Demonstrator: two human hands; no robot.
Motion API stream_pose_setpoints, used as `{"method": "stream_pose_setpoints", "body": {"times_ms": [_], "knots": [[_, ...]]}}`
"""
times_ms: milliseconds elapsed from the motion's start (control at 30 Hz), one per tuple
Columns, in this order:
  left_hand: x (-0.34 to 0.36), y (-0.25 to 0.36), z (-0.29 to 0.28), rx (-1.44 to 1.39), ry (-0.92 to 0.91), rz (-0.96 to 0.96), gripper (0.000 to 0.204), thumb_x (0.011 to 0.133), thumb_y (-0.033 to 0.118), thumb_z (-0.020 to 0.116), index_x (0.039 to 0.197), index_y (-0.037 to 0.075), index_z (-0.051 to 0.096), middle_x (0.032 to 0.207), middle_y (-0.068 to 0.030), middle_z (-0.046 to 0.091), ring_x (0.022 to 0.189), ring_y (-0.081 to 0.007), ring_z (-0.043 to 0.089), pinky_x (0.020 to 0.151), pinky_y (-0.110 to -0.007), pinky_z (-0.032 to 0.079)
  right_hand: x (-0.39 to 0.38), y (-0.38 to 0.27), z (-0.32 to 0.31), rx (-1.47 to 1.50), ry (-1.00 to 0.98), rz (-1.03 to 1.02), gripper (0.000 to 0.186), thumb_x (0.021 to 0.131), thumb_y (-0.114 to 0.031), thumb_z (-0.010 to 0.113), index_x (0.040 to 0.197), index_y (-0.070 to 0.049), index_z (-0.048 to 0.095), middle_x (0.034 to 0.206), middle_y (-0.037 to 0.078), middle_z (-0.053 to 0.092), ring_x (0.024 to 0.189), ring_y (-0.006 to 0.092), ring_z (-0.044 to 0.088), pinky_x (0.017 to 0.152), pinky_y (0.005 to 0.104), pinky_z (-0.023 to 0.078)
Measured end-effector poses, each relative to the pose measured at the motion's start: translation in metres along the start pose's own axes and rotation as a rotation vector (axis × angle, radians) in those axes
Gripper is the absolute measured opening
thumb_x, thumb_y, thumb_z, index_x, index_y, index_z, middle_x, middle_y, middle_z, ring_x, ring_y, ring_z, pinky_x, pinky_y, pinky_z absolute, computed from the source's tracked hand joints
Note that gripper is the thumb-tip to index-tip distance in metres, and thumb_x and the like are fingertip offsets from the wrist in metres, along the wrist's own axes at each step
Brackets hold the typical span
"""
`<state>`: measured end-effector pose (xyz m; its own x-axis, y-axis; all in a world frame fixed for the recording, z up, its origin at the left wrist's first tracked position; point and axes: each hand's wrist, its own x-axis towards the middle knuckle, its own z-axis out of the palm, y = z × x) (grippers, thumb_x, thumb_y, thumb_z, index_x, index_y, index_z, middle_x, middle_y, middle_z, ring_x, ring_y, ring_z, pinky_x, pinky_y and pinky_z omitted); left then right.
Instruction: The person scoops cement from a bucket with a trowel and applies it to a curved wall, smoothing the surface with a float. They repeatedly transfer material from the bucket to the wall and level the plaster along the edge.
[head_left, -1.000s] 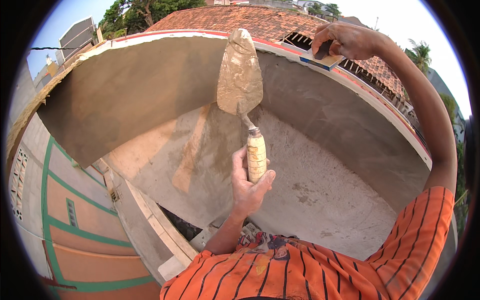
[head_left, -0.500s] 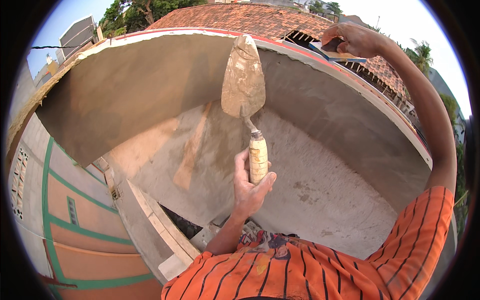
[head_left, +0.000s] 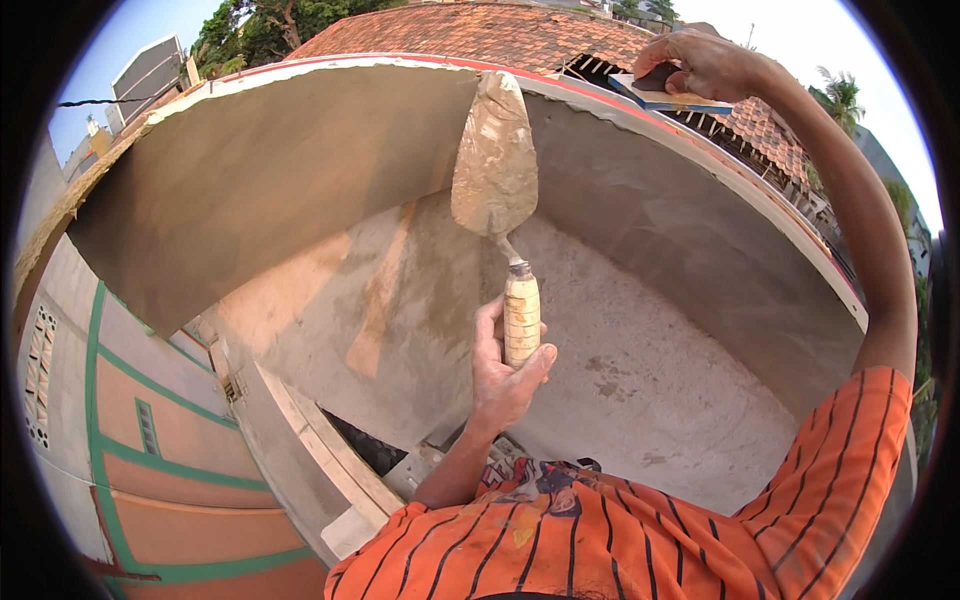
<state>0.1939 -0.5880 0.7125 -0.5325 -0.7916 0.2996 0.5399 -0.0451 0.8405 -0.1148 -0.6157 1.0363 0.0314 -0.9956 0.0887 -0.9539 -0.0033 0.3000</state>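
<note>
My left hand (head_left: pixel 505 385) grips the cream, ringed handle (head_left: pixel 521 318) of a trowel, its pointed blade (head_left: pixel 495 158) upright and smeared with grey mortar, in front of the plastered wall (head_left: pixel 270 160). Up at the right, my raised right hand (head_left: pixel 715 65) has its fingers bent round the dark grip of a flat, blue-edged float (head_left: pixel 690 102), held at the red-and-white top edge (head_left: pixel 805 255) of the wall.
Below lies a rough cement surface (head_left: pixel 650 410). Pale timber planks (head_left: pixel 330 450) border a dark gap at lower left, beside a drop toward a peach-and-green building (head_left: pixel 190 520). Tiled roofs (head_left: pixel 450 38), trees (head_left: pixel 250 30) and a cable (head_left: pixel 105 100) are beyond the wall.
My right hand and the float have moved up and to the right along the wall top. The trowel in my left hand sits slightly lower and further right in view.
</note>
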Motion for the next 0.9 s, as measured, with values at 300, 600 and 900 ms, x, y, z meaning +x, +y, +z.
{"method": "stream_pose_setpoints", "body": {"times_ms": [300,600,900], "knots": [[0.003,-0.002,0.005,0.033,-0.04,-0.01,0.065,0.087,0.0,0.07,0.14,0.002,0.032,0.106,-0.0102,0.055,0.073,-0.0081,0.058,0.056,-0.022,0.051,-0.011,-0.064,-0.014,0.133,0.229,-0.261,0.033,0.085,-0.002,0.067,0.118,-0.009,0.068,0.12,0.008,0.065,0.108,0.0285,0.063,0.099,0.0438,0.052],[0.009,0.002,0.011,0.083,-0.091,-0.006,0.066,0.087,0.002,0.071,0.142,0.001,0.034,0.11,-0.0097,0.055,0.083,-0.0086,0.056,0.065,-0.024,0.052,-0.01,-0.092,-0.017,-0.258,0.328,-0.533,0.031,0.084,0.001,0.066,0.113,-0.008,0.069,0.109,0.007,0.061,0.11,0.0286,0.058,0.099,0.0437,0.051],[0.012,0.004,0.001,0.049,0.029,0.029,0.071,0.087,0.002,0.071,0.145,0.001,0.031,0.111,-0.0112,0.054,0.078,-0.0057,0.056,0.057,-0.02,0.051,-0.014,-0.054,-0.021,0.109,-0.033,-0.119,0.031,0.078,0.008,0.055,0.104,-0.001,0.069,0.106,0.01,0.065,0.107,0.028,0.062,0.1,0.041,0.051]]}}
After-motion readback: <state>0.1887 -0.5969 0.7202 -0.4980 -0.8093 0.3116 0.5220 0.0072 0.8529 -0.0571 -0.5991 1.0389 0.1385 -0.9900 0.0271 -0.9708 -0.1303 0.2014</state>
